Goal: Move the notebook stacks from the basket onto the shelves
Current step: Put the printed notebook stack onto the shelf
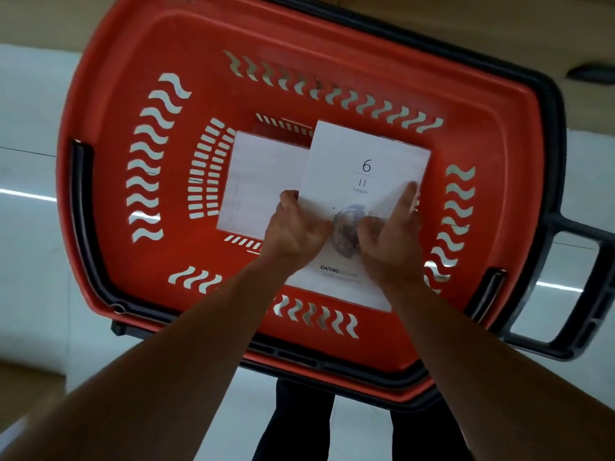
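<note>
A red plastic basket [139, 261] with black rim and handles fills the view from above. Inside it, a white notebook stack [366, 154] printed "6 11 TUESDAY" and "DARING" lies at the centre right. My left hand [296, 231] grips its left edge, fingers curled under it. My right hand [392, 241] grips its right side, with the fingers wrapped over the right edge and the thumb on the cover. A second white notebook stack [263, 181] lies flat on the basket floor to the left, partly covered by the first.
The basket stands on a pale tiled floor [30, 261]. A black handle [579, 294] sticks out at the right. A beige shelf edge [466, 24] runs along the top. My dark trouser legs [299, 424] show below the basket. A cardboard-coloured surface [23, 387] sits lower left.
</note>
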The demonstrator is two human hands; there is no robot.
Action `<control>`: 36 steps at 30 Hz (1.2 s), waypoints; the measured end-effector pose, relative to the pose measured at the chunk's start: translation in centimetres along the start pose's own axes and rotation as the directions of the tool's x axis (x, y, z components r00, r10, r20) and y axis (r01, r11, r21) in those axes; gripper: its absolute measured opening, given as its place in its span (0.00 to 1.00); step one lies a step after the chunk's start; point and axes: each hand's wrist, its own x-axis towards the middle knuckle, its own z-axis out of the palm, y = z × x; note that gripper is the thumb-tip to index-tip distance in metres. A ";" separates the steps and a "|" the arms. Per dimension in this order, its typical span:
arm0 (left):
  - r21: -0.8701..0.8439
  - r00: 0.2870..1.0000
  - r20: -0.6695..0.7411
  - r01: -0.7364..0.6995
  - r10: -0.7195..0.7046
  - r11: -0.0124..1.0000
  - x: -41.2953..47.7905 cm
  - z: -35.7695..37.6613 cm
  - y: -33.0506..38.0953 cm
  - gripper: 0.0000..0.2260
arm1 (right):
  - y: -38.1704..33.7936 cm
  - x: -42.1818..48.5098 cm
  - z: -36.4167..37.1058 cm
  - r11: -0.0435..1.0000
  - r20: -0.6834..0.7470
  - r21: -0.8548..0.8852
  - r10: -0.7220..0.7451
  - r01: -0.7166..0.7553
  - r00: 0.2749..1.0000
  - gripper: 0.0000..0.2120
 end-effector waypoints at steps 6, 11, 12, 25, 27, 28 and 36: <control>-0.109 0.997 -0.072 -0.029 0.022 0.994 -0.9 0.5 -0.6 0.31 | 0.0 -0.4 0.5 0.998 0.026 -0.044 -0.039 0.040 0.999 0.44; -0.172 0.997 -0.017 -0.075 0.073 0.982 0.0 -0.7 -0.9 0.35 | 0.0 0.0 0.5 0.997 0.067 0.077 -0.012 0.007 0.998 0.43; -0.164 0.996 0.013 -0.088 0.091 0.982 0.1 -0.8 -0.6 0.37 | 0.0 0.1 0.4 0.995 0.074 0.097 -0.005 -0.002 0.997 0.43; -0.228 0.994 0.045 -0.086 0.099 0.970 -0.4 -2.0 0.9 0.24 | -0.2 0.2 0.1 0.964 0.130 0.249 0.063 -0.094 0.990 0.45; -0.281 0.996 0.043 -0.061 0.076 0.958 -1.1 -3.0 0.3 0.24 | -0.2 0.5 0.2 0.936 0.142 0.332 0.070 -0.114 0.987 0.49; -0.316 0.998 0.038 -0.035 0.050 0.948 -1.5 -3.4 -0.1 0.24 | -0.2 0.6 0.3 0.895 0.190 0.418 0.086 -0.159 0.978 0.49; -0.328 0.998 -0.040 0.039 -0.055 0.944 -1.1 -3.2 -1.5 0.23 | -0.3 1.1 1.3 0.780 0.288 0.589 0.044 -0.214 0.956 0.43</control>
